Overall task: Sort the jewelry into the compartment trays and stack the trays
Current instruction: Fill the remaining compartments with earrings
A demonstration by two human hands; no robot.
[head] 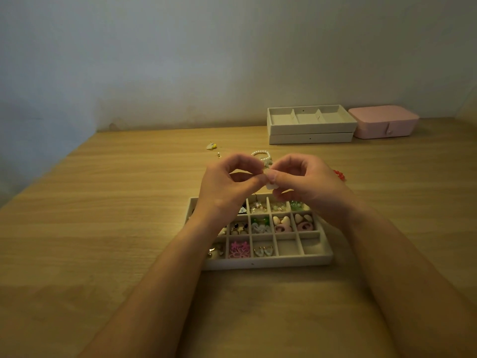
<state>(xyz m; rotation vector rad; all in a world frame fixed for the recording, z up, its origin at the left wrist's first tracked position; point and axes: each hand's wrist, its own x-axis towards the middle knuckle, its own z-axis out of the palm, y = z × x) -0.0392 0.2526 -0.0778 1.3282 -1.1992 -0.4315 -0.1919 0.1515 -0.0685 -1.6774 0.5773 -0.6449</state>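
A cream compartment tray point(268, 261) lies on the wooden table in front of me, most cells holding earrings and beads, two front right cells bare. Above its far edge my left hand point(227, 184) and my right hand point(307, 184) meet, both pinching one small white earring point(272, 186) between fingertips. A pearl bracelet point(260, 153) lies just behind the hands. A red bead bracelet point(340, 175) peeks out past my right hand. A yellow-white earring point(211, 146) and a small gold piece point(219, 155) lie loose at the back left.
Two more cream trays point(311, 126) are stacked at the back right, the top one with three bare cells. A pink jewelry box point(384, 121) stands shut beside them against the wall. The table's left edge runs diagonally at far left.
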